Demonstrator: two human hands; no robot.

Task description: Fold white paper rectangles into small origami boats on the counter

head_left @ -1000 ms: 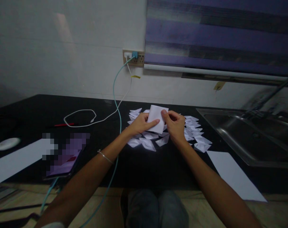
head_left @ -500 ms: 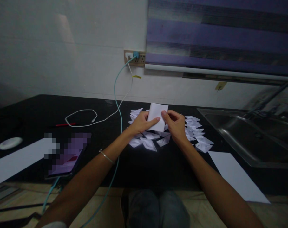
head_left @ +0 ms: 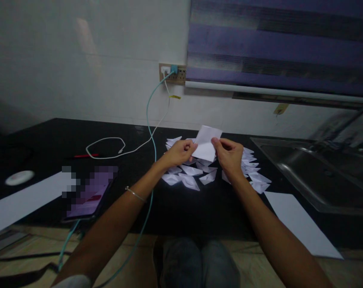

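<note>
While a folded white sheet of paper (head_left: 206, 143) is held up above the far middle of the black tabletop (head_left: 175, 204), it is pinched at its left edge by the fingers of the left hand (head_left: 179, 153) and at its right edge by the fingers of the right hand (head_left: 229, 154). Both hands are closed on the paper, which is tilted slightly to the right. Beneath and around the hands, a cluster of small folded paper boats (head_left: 190, 182) is spread on the tabletop. A thin bracelet (head_left: 134, 194) is worn on the left wrist. Near the right front edge a flat white sheet (head_left: 298, 224) is laid, and another long sheet (head_left: 25, 198) is laid at the left front. Beside that sheet a phone (head_left: 88, 196) is placed, with a teal cable (head_left: 150, 120) led up to the wall socket (head_left: 172, 73). A steel sink (head_left: 316, 172) is set into the right end of the tabletop.
</note>
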